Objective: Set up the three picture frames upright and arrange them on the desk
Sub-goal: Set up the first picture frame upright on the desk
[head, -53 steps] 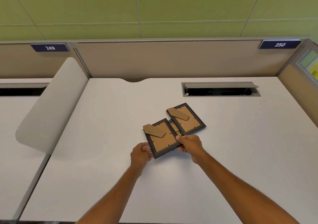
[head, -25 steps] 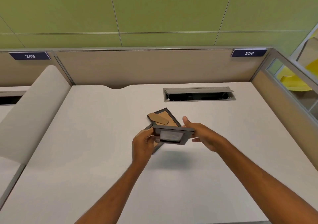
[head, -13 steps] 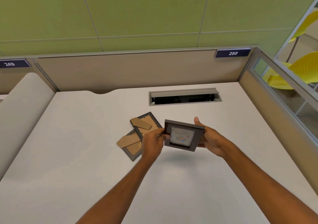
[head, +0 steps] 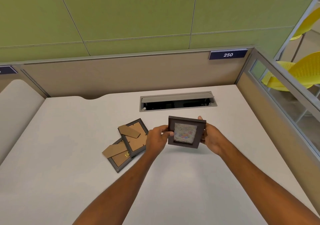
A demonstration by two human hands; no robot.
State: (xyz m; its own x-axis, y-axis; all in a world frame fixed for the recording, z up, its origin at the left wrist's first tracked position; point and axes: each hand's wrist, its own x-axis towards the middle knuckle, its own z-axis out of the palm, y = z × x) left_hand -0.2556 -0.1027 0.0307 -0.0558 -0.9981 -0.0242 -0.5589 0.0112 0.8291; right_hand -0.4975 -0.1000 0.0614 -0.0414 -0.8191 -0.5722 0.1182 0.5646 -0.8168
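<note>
Above the white counter (head: 190, 181), a person holds a dark picture frame (head: 186, 132) face-up toward the camera, the left hand (head: 158, 139) pinching its left edge and the right hand (head: 210, 139) gripping its right side, a colourful card visible behind the glass; two more frames (head: 129, 144) lie face-down and overlapping just to the left, cardboard stands showing, near an open cable tray (head: 177, 101) under desk sign 250 (head: 228, 54)
</note>
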